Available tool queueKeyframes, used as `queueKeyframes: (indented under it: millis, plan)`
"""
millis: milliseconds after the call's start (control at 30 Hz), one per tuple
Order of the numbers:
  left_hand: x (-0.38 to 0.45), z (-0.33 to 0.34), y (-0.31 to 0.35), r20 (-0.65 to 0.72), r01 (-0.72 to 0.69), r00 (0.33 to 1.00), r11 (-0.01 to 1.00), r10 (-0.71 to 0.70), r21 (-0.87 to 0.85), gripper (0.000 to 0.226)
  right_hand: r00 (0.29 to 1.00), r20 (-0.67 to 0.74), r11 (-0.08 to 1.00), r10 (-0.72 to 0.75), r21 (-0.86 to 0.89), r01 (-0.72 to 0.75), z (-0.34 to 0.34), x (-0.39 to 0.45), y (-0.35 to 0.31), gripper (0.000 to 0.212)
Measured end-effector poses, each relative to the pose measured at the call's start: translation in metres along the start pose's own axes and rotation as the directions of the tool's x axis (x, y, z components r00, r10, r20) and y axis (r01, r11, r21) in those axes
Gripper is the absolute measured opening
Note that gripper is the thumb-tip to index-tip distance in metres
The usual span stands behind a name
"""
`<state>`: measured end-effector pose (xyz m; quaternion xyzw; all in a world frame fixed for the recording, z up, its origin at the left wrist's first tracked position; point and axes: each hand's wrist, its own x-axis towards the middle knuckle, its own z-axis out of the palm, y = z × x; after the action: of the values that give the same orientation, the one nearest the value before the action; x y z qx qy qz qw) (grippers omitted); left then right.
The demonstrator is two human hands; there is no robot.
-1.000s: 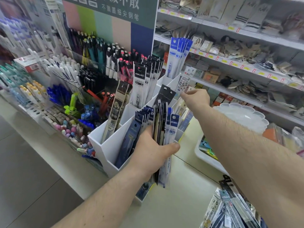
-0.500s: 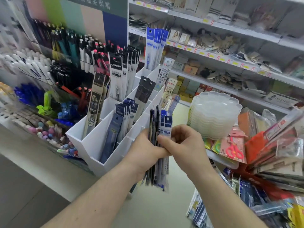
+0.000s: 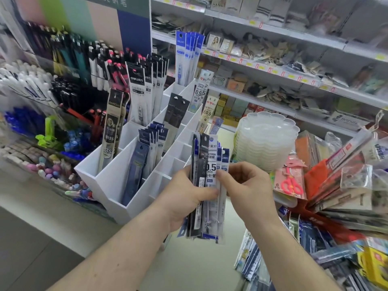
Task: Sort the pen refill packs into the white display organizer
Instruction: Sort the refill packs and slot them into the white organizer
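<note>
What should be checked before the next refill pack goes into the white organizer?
1. Left hand grips the fanned bundle of refill packs: ok.
2. Right hand pinches one white 0.5 pack out of the bundle: cannot tell.
3. White plastic display organizer upright, within reach: ok.
4. Free slot near the hands: ok.
5. Matching packs already slotted: cannot tell.

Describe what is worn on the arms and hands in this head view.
Nothing is worn that the view shows. Both forearms are bare from the bottom edge of the picture up to the wrists: no sleeves, watch or bracelet. The left hand and right hand are bare too, with no gloves and no rings visible.
</note>
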<state>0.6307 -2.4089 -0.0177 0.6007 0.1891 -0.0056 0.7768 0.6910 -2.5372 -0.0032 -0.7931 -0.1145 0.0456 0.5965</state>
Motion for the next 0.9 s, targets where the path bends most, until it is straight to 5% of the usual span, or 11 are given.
queueKeyframes:
  millis: [300, 500, 900]
  plan:
    - [0.005, -0.005, 0.004, -0.026, 0.091, 0.995, 0.985, -0.096, -0.145, 0.041, 0.98, 0.064, 0.927, 0.19, 0.317, -0.201, -0.007, 0.004, 0.001, 0.018]
    - [0.001, 0.006, -0.001, 0.056, 0.093, 0.995, 0.986, -0.086, -0.141, 0.037, 0.972, 0.075, 0.903, 0.223, 0.359, -0.235, 0.003, 0.001, 0.001, 0.012]
    - [-0.003, 0.007, -0.005, -0.045, -0.009, 0.999, 0.994, 0.004, -0.111, 0.023, 0.941, -0.002, 0.822, 0.338, 0.488, -0.294, 0.0, 0.001, -0.004, 0.007]
